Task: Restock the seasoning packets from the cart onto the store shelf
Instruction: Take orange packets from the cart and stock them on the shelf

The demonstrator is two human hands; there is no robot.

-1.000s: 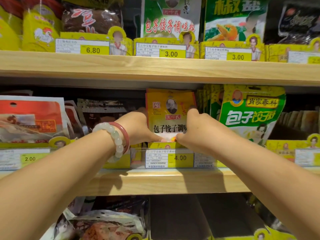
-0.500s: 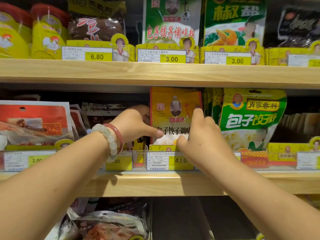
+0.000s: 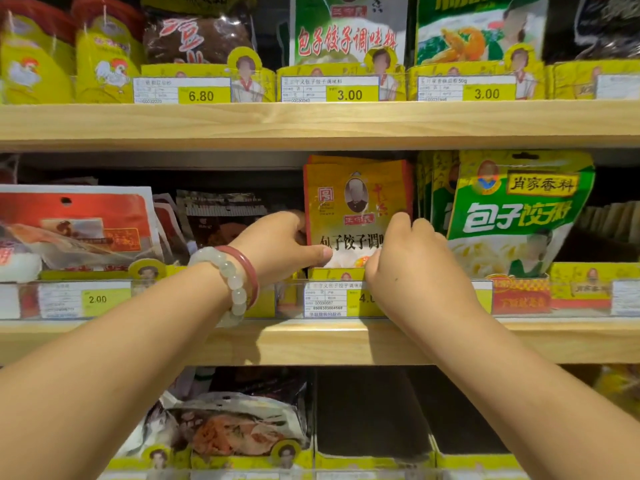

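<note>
yellow packets (image 3: 356, 202) upright, apparently gripped between hands (image 3: 349, 251)

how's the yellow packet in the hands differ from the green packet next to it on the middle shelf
The yellow packet has a yellow face with red side edges; the green packet is green and yellow with big white lettering. The yellow packet is gripped on both sides by the left hand and right hand; no hand touches the green packet. The green packet looks wider. Both stand upright on the same shelf behind price tags.
</note>
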